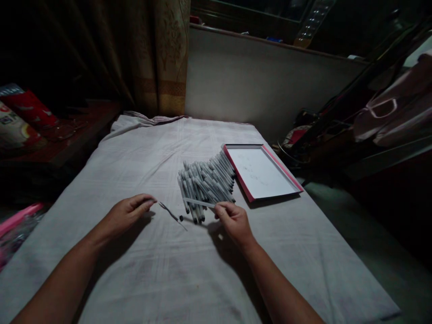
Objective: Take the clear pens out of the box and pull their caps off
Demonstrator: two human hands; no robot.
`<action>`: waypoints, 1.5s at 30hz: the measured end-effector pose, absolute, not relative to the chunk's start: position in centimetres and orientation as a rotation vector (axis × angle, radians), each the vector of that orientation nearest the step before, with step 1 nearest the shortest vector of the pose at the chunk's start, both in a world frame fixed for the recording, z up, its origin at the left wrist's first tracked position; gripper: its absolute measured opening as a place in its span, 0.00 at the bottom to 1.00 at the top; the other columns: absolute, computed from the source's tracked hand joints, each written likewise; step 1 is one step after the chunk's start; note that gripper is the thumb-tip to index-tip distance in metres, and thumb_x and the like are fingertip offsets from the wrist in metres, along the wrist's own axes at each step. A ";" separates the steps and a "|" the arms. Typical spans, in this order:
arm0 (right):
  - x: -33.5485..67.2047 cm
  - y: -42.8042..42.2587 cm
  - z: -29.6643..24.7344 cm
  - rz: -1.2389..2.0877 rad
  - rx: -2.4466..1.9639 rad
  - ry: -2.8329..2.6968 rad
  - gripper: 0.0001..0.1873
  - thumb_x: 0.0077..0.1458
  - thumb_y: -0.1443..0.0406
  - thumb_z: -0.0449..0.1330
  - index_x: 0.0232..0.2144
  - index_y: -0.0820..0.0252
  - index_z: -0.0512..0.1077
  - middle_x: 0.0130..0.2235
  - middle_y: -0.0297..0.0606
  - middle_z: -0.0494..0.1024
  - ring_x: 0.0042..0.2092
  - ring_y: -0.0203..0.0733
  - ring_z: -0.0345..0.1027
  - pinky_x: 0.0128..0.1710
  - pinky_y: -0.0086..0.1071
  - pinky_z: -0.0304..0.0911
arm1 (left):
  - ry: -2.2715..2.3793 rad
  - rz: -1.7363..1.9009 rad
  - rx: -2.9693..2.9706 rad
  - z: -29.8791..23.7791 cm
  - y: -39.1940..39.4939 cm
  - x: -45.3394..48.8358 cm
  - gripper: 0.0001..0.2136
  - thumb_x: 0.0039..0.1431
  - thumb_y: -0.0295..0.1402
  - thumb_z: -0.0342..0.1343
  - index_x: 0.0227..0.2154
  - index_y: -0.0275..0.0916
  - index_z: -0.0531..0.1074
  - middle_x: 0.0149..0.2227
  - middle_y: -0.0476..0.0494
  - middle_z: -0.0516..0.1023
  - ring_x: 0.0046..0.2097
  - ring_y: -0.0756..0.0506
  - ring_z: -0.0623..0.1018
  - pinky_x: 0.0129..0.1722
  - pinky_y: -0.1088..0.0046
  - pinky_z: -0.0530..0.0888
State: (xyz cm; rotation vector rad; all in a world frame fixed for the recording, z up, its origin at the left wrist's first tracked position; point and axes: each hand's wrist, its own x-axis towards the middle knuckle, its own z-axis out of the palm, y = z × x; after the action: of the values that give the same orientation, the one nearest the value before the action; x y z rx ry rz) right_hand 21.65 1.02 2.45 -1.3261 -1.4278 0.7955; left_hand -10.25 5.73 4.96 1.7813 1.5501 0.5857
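A heap of several grey pens (pixel 206 182) lies on the white cloth (pixel 162 270) near the middle of the table. My right hand (pixel 234 220) pinches one pen barrel (pixel 197 202) at its right end, holding it level just in front of the heap. My left hand (pixel 130 211) rests palm down to the left, fingers closed together, fingertips close to a thin dark refill (pixel 170 213) that lies on the cloth with a small dark cap at its end. Whether those fingers grip anything is hidden.
A flat white box lid with a red rim (pixel 261 173) lies right of the heap. A curtain (pixel 168 58) hangs behind. Red packets (pixel 23 117) sit at far left, a pink object (pixel 16 218) at the left edge, bags (pixel 388 112) at right.
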 end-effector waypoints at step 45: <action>24.7 6.9 2.4 0.245 -1.424 -1.835 0.14 0.62 0.67 0.57 0.45 0.56 0.80 0.44 0.43 0.83 0.47 0.46 0.76 0.51 0.40 0.69 | 1.616 0.901 2.555 1.4 2.9 -2.6 0.14 0.69 0.38 0.48 0.45 0.43 0.78 0.45 0.40 0.83 0.50 0.39 0.78 0.53 0.58 0.70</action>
State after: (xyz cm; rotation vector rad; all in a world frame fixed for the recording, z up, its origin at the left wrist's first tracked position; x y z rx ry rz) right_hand 24.71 6.88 2.43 -1.4239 -1.8349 0.2445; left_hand -2.64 2.86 1.41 2.5550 1.6158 0.9013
